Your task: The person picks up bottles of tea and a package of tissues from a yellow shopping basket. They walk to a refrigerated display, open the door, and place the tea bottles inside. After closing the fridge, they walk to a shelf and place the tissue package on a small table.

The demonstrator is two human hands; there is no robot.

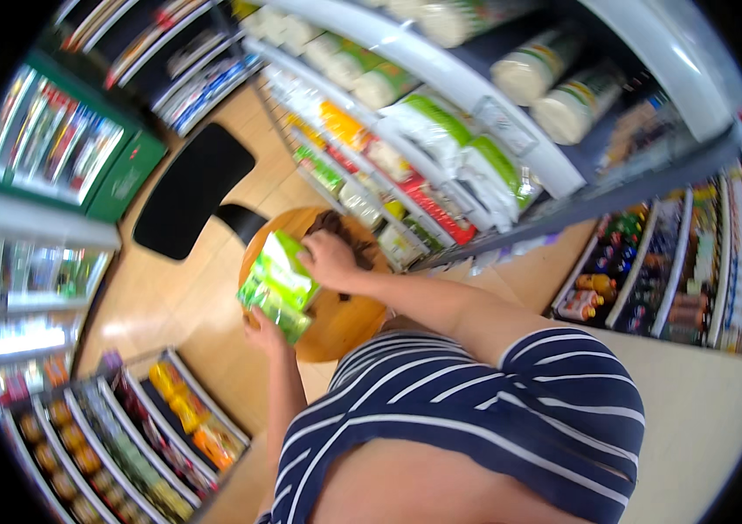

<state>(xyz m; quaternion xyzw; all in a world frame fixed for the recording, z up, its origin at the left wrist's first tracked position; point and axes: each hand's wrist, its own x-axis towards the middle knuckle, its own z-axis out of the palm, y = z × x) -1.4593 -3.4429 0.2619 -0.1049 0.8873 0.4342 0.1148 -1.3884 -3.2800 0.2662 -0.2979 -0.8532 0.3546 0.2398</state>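
In front of me, over a round wooden stool or small table (338,331), are two bright green plastic-wrapped packs. My left hand (267,335) grips the lower edge of the nearer green pack (274,308), which has a clear, shiny wrapper. My right hand (328,259) holds the far edge of a green-and-white pack (287,265) that lies against the first one. Blur hides whether the packs are joined. A dark brown item (338,224), perhaps cloth, rests on the wooden top just beyond my right hand.
A store shelf (410,170) with bagged goods and paper rolls (525,72) runs along the right. A black chair (197,190) stands beyond the stool. Green-framed and white coolers (125,173) line the left. Low shelves of jars and packets (122,432) stand at lower left; bottles (597,285) fill racks far right.
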